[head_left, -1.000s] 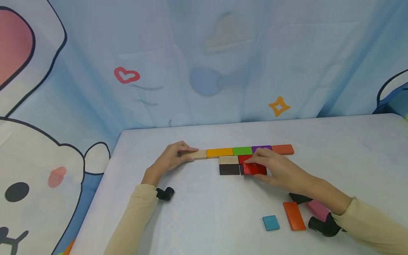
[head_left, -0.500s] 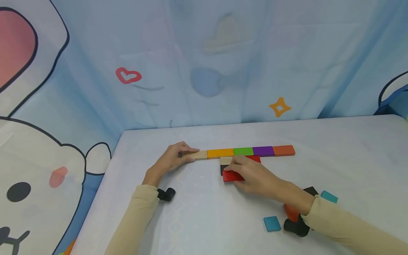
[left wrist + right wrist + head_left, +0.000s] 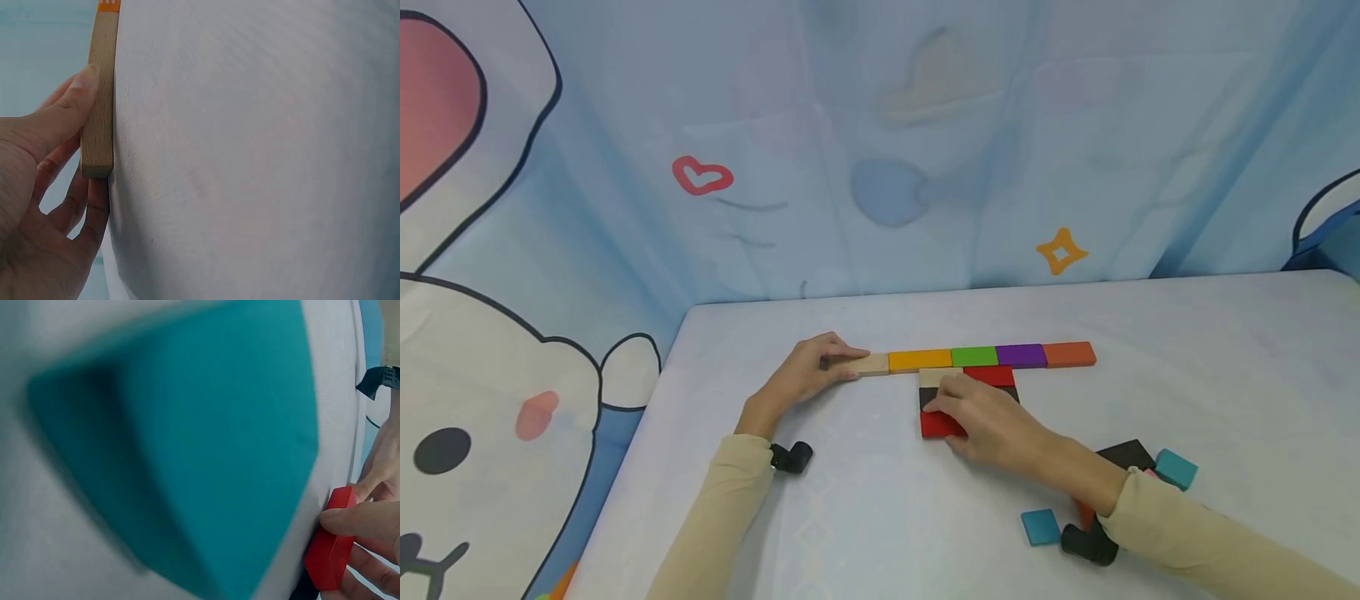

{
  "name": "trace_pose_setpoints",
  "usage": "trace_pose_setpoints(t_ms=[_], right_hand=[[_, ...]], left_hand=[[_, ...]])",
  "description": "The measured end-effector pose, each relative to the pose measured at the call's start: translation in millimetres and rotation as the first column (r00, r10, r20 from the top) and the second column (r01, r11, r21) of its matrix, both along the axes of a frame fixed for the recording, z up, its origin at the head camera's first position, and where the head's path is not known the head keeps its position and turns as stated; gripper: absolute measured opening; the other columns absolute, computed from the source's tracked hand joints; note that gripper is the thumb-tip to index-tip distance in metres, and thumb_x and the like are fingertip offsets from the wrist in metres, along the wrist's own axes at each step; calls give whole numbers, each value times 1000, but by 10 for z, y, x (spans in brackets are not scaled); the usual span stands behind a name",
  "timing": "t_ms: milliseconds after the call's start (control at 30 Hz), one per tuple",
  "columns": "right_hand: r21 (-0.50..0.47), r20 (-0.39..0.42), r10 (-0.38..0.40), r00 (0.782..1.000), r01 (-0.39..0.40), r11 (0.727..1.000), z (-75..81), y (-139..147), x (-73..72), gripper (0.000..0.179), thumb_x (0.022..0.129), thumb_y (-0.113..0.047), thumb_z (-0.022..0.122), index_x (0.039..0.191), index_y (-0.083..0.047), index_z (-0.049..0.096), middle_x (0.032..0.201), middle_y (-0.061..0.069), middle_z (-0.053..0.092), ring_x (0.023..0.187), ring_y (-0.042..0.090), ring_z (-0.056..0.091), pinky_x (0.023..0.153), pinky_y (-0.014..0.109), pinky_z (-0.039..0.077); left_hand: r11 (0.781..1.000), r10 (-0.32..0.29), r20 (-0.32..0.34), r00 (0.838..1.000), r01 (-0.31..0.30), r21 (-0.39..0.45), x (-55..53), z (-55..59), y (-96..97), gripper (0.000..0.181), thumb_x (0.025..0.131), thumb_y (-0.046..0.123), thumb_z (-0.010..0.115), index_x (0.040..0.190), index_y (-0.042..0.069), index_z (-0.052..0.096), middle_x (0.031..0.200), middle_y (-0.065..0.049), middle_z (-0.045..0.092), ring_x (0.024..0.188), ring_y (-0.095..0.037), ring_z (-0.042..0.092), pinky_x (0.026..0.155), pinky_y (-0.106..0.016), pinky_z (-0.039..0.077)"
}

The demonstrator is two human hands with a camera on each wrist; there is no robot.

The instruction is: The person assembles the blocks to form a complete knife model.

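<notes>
We are pinching the red block (image 3: 937,426) in our right hand (image 3: 996,422), fingers curled and spread only as wide as it, just on the near side of the dark block (image 3: 928,400), its long axis seeming to run sideways along that block. Our left hand (image 3: 803,372), farther off leftward, is pinching the pale block (image 3: 872,364) at the coloured row's (image 3: 973,357) left end, fingers likewise parted block-wide

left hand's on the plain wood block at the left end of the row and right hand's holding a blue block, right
The right hand holds a red block, not a blue one, as the right wrist view shows. The left hand is on the plain wood block at the left end of the row.
</notes>
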State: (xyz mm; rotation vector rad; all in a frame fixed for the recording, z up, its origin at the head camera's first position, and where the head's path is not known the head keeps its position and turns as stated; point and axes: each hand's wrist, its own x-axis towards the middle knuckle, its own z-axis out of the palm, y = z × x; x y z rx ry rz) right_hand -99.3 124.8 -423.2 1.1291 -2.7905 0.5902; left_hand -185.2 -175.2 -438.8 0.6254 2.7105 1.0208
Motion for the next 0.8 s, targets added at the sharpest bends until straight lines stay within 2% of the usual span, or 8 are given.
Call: trace_pose_setpoints(t_ms=[233, 467, 600, 700, 800], right_hand=[[-9, -31, -2, 1000, 2, 1000, -25, -17, 37, 40, 74, -8, 95, 111, -4, 79, 104, 8, 65, 97, 21, 63, 83, 35, 62], [16, -52, 3, 999, -2, 1000, -22, -14, 74, 41, 77, -5, 93, 115, -1, 79, 107, 8, 64, 99, 22, 62, 87, 37, 61], [-6, -69, -6, 998, 6, 1000, -25, -13, 80, 36, 77, -3, 92, 111, -1, 79, 104, 8, 64, 97, 21, 62, 85, 36, 61], [-21, -65, -10, 998, 8, 1000, -28, -6, 84, 32, 77, -1, 92, 107, -2, 79, 102, 7, 63, 95, 20, 62, 83, 34, 61], [-36, -25, -23, 999, 22, 999, -19, 12, 96, 31, 79, -5, 92, 107, -5, 79, 103, 6, 63, 95, 19, 62, 82, 32, 61]], left_hand=[[1000, 8, 7, 1000, -8, 6, 8, 7, -1, 37, 94, 17, 80, 130, 17, 77, 112, -2, 68, 97, -18, 57, 87, -32, 47], [1000, 3, -22, 1000, -3, -1, 6, 4, 1, 35, 94, 15, 79, 129, 15, 77, 111, -2, 67, 95, -18, 57, 85, -32, 47], [1000, 3, -15, 1000, -3, -1, 12, 24, 10, 35, 94, 15, 79, 129, 16, 77, 111, -3, 68, 96, -18, 57, 86, -33, 47], [1000, 2, -5, 1000, -2, 4, 19, 39, 16, 36, 94, 16, 79, 129, 16, 77, 112, -3, 68, 97, -19, 57, 88, -34, 47], [1000, 2, -3, 1000, -2, 0, 24, 34, 14, 36, 94, 17, 79, 129, 16, 77, 112, -3, 68, 97, -18, 58, 88, -33, 47]])
